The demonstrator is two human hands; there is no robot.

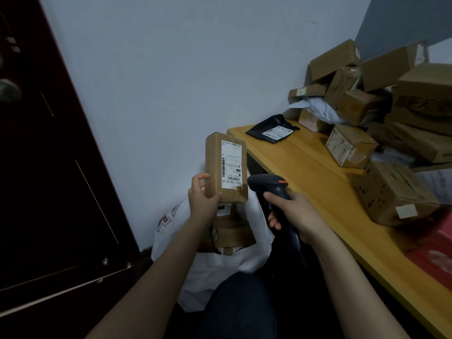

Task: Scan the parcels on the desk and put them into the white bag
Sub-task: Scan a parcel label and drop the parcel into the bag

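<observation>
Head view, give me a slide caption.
Left hand holds a labelled parcel, right hand aims the scanner, white bag below.

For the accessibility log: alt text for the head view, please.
A left hand holds a brown parcel upright by a black scanner gripped in the right hand, above a white bag of boxes; more parcels pile on the wooden desk.

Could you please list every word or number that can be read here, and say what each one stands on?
"502D T198-69 69": sideways on the white label of the brown parcel in the left hand.
Smaller print on that label: too small to read.
Label on the black mailer: too small to read.
Large print on the big box: blurred.
Red print on the white bag: partly hidden, unreadable.
</observation>
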